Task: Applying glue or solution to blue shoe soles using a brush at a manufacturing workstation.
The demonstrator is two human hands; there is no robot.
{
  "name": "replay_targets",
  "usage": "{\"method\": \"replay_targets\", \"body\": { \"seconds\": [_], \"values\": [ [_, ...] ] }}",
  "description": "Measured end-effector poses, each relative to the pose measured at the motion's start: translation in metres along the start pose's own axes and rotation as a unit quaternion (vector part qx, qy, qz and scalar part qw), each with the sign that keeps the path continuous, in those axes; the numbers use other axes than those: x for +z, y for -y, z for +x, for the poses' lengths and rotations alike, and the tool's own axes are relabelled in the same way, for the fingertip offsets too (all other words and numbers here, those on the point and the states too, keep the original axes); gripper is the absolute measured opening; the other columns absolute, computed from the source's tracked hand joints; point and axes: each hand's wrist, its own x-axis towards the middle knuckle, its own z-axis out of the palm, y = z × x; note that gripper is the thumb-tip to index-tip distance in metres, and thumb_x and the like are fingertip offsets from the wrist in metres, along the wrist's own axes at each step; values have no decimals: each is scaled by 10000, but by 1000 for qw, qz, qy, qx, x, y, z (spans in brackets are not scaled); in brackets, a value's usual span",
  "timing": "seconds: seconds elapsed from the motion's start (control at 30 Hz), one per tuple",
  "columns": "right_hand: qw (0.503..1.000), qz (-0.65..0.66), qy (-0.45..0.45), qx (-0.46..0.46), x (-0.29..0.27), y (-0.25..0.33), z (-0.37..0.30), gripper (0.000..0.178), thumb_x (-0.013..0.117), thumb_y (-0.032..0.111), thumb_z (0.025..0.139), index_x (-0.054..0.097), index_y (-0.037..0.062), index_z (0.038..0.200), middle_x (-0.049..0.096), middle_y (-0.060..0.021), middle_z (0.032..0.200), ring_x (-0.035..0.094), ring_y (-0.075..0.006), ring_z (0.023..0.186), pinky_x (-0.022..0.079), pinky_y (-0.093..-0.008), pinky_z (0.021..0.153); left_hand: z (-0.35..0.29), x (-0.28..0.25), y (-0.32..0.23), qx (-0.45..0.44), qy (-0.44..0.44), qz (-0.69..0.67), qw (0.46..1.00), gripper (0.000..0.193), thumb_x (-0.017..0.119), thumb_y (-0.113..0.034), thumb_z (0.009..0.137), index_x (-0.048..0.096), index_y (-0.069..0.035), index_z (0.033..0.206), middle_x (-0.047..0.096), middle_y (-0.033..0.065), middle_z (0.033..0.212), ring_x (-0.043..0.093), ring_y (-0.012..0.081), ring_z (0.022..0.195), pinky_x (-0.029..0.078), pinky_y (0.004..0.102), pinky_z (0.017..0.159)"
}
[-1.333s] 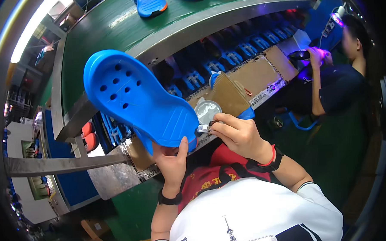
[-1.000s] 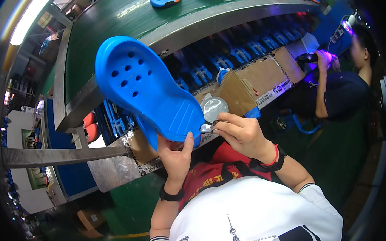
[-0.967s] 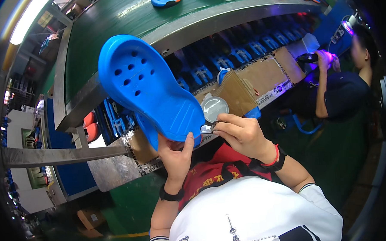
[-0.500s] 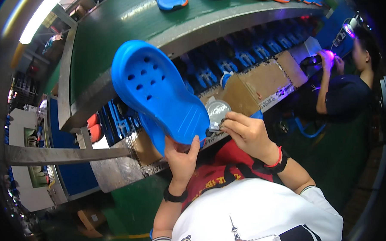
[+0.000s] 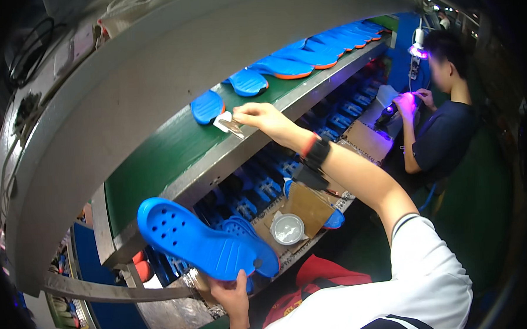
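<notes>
My left hand [image 5: 233, 298] is closed on the end of a blue clog-shaped shoe piece [image 5: 190, 235], thumb on top. It has round holes at its far end, ridges nearer me and a small dark round spot close to my thumb. A second perforated blue piece [image 5: 264, 255] shows just behind it; whether my fingers touch that one is hidden. My right hand [image 5: 264, 118] is stretched out above the metal edge of the conveyor, pinching a small flat white-and-silver piece [image 5: 229, 126]. Right beyond it, a blue sole [image 5: 208, 107] with an orange edge lies on the belt.
More blue soles [image 5: 283, 66] line the green conveyor belt [image 5: 152, 163]. On a cardboard-covered shelf below stands a round grey-topped container [image 5: 288, 229], beside several blue parts [image 5: 264, 185]. A metal beam [image 5: 113, 83] crosses overhead. At right a co-worker [image 5: 444, 127] works under a purple light.
My right hand has gone from beside the shoe piece up to the conveyor, still pinching the small piece. The held shoe piece sits lower in view, and a dark spot now shows on it.
</notes>
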Motion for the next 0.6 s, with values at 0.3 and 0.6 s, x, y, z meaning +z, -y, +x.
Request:
{"method": "replay_targets", "body": {
  "seconds": [0.3,0.6],
  "values": [
    [995,-30,-66,62,-2,-30,133,248,694,226,829,698,36,988,678,-80,1019,561,-175,1038,353,-319,987,-8,-32,-18,-46,-78,112,990,412,700,-28,784,511,92,1129,599,145,1083,575,229,944,459,344,848],
    [993,-5,96,68,7,-83,200,298,701,231,821,684,23,1033,673,-87,1044,558,-181,1062,351,-318,996,-26,-65,-4,-45,-140,76,986,456,642,66,794,450,73,1207,578,132,1098,566,211,943,461,320,844]
  ]
}}
